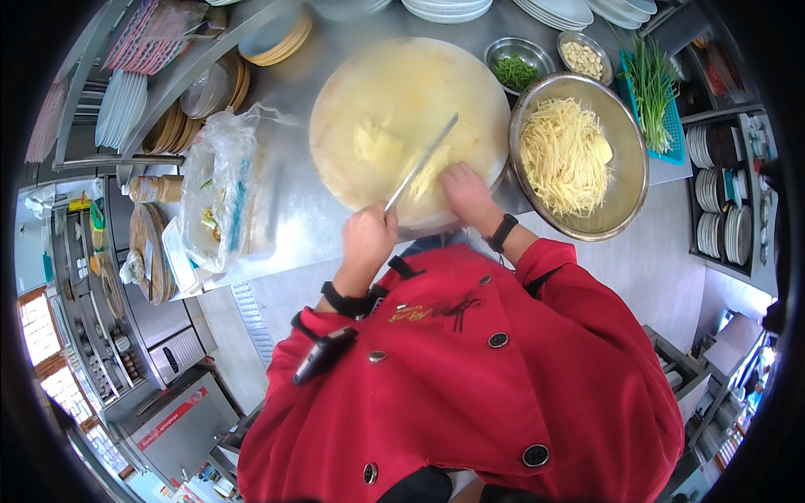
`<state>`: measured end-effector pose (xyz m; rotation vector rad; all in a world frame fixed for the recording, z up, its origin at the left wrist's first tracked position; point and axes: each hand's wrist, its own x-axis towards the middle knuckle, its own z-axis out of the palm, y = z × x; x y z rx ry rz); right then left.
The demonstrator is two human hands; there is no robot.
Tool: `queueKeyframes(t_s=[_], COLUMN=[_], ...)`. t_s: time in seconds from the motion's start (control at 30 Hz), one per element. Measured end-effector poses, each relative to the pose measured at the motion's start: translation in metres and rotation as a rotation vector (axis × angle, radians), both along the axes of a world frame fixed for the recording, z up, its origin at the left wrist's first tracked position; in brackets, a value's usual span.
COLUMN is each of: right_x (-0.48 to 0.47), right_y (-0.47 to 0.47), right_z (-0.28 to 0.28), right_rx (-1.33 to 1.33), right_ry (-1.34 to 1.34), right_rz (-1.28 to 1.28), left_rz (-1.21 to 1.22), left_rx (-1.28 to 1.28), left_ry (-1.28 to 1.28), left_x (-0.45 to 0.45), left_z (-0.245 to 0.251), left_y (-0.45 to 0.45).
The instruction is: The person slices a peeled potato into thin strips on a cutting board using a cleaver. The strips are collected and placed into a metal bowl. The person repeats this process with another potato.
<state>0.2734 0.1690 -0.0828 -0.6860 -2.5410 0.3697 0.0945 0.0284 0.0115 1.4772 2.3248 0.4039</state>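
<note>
My left hand (370,236) grips the handle of a kitchen knife (422,162), probably a cleaver, seen nearly along its spine. The blade slants away over a large round cutting board (409,75). My right hand (465,192) has its fingertips curled on a small heap of pale yellow sliced potato (431,173), just right of the blade. Left of the knife lies a second pile of cut potato (377,143). Beside the board, a large steel bowl (629,182) holds a mound of potato shreds (563,157) and a peeled piece (602,149).
Behind the large bowl stand small bowls of chopped greens (514,72) and garlic cloves (582,60), and a teal basket (674,135) of green onions (651,82). A plastic-lined container (217,188) is left of the board. Plates (446,9) line the back; a metal shelf (207,60) overhangs the left.
</note>
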Motion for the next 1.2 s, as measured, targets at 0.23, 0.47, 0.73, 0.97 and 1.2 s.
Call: queueKeyframes(t_s=[0.23,0.47,0.73,0.97,1.2], right_x=[0.037,0.078,0.124,0.186,0.233], right_y=[-0.007,-0.024,-0.015,0.027,0.041], right_z=[0.048,0.122,0.113,0.046,0.056], right_rx=[0.036,-0.068,-0.186,-0.434,-0.185], right_ry=[0.226,0.210,0.044,-0.072,0.252], right_rz=[0.000,0.093,-0.094,-0.429,-0.927], left_rz=[-0.271,-0.542,-0.887,-0.978,-0.683], left_rx=[0.405,0.667,0.860,0.836,0.575], left_ry=[0.578,0.775,0.792,0.740,0.422], left_x=[-0.010,0.019,0.089,0.097,0.069], left_z=[0.015,0.032,0.037,0.024,0.022], left_y=[0.001,0.054,0.124,0.126,0.075])
